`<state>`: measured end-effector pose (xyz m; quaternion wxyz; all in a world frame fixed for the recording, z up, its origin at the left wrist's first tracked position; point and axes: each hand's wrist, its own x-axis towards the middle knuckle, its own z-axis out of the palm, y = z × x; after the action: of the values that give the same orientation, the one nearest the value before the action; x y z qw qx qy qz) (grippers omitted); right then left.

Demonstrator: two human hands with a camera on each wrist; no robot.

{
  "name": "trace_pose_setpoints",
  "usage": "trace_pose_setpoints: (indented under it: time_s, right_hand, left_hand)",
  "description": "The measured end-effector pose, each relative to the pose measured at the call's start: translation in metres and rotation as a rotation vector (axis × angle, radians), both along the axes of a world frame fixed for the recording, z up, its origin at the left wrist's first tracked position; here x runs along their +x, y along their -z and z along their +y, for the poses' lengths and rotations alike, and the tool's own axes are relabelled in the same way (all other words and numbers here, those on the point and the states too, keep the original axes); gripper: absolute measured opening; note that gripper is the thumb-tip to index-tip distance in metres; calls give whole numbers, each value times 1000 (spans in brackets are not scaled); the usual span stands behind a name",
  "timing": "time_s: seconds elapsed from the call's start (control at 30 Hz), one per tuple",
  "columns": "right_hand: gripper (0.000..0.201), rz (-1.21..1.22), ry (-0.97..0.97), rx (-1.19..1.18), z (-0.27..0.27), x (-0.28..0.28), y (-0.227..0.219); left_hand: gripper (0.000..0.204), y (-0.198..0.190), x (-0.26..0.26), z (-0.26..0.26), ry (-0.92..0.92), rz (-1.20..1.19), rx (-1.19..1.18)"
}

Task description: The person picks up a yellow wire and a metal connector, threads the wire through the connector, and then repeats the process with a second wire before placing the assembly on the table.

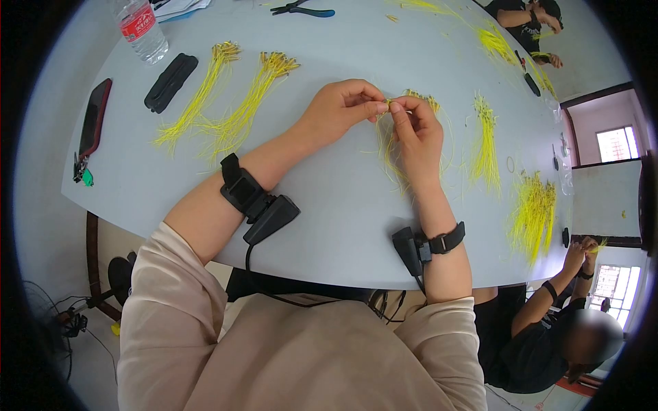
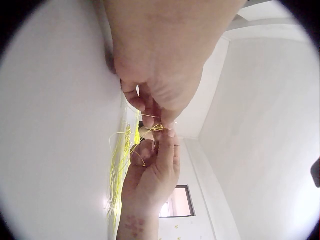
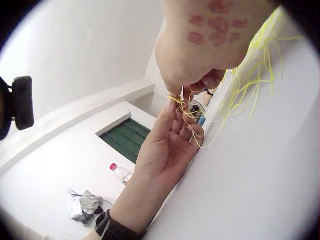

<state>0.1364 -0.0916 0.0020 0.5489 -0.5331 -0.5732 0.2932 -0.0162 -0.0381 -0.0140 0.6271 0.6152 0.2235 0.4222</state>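
Note:
My left hand point(image 1: 340, 109) and right hand point(image 1: 419, 137) meet fingertip to fingertip over the table. Between them they pinch a small gold coil point(image 3: 175, 99) with thin yellow thread trailing from it. In the left wrist view the coil point(image 2: 159, 127) shows between both thumbs and fingertips. Loose yellow threads point(image 3: 200, 137) loop down past the left palm in the right wrist view. Right behind my right hand lies a bundle of yellow threads with gold ends point(image 1: 428, 99), partly hidden by that hand.
Two gold-tipped yellow bundles point(image 1: 236, 103) lie to the left, beside a black case point(image 1: 171, 83), a phone point(image 1: 94, 120) and a water bottle point(image 1: 144, 31). More yellow bundles point(image 1: 485, 144) lie right. Pliers point(image 1: 305, 11) rest at the back. Other people point(image 1: 548, 329) sit along the right.

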Motion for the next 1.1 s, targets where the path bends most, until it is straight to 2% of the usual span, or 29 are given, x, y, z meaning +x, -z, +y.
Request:
trace_pose_setpoints:
  time_s: [0.47, 0.67, 0.97, 1.1]
  right_hand:
    - [9, 206, -74, -236, -2, -1, -9]
    - [8, 277, -104, -223, 0, 3, -2]
    - [7, 289, -183, -277, -1, 4, -2]
    - [7, 196, -174, -245, -2, 0, -4]
  left_hand:
    - [15, 4, -1, 3, -45, 83, 31]
    - [17, 1, -1, 2, -38, 103, 42]
    - [18, 5, 3, 1, -43, 102, 146]
    - [17, 5, 1, 1, -77, 120, 166]
